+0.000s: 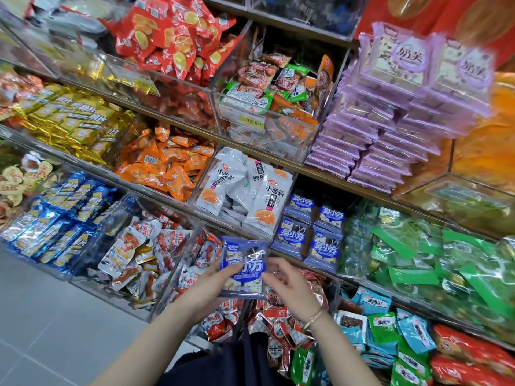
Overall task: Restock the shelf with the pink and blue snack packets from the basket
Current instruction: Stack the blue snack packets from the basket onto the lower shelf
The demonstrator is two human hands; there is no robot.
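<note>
I hold a small stack of blue snack packets (243, 267) in front of the shelf, low in the middle of the view. My left hand (213, 277) grips its left edge, and my right hand (287, 282) pinches its right edge. Just above and to the right, more of the same blue packets (312, 232) stand in rows in a shelf compartment. Stacks of pale purple-pink packets (390, 121) fill the shelf above them at the right. No basket is in view.
Clear acrylic bins (267, 135) hold other snacks: white packets (245, 188), orange packets (167, 162), green packets (446, 260), red-and-white packets (139, 252). Grey floor tiles (55, 316) lie at lower left. A dark garment (237, 360) hangs below my arms.
</note>
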